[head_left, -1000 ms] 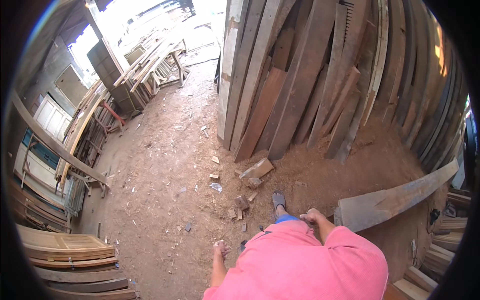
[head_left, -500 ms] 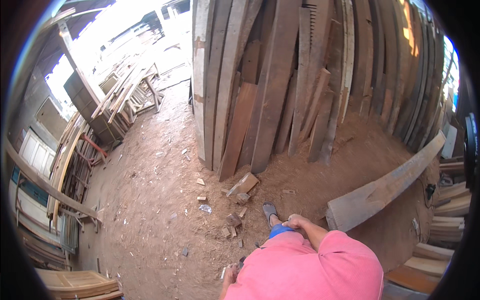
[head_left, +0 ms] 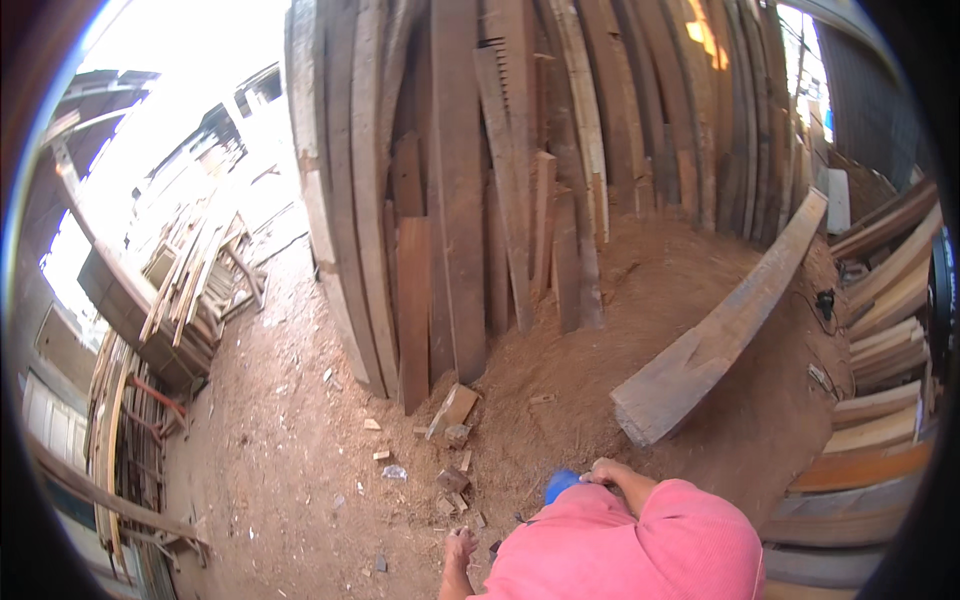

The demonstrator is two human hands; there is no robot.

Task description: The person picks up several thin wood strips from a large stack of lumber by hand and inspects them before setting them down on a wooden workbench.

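At the lower middle, my right hand point(head_left: 606, 471) is bent in front of my body, its fingers closed beside blue cloth point(head_left: 562, 486) at the front of my pink shirt point(head_left: 620, 545). Whatever those fingers grip is too small to make out. Lower and to the left hangs my left hand point(head_left: 460, 546), fingers curled, with nothing visible in it. Sawdust-covered ground lies below both hands. Beyond my right hand, a long thick plank point(head_left: 700, 370) slants up to the right; neither hand touches it.
Tall rough boards point(head_left: 455, 200) lean upright ahead. Wood offcuts point(head_left: 452, 411) lie scattered at their foot. Stacked lumber point(head_left: 875, 430) lines the right side, near a dark cord point(head_left: 825, 305). On the left stand racks of thin strips point(head_left: 110, 420) and a wooden trestle point(head_left: 150, 520).
The view has swung right, so boards and plank sit farther left. My sandalled foot has gone from sight. My left hand shows more fully; my right hand stays by the blue cloth.
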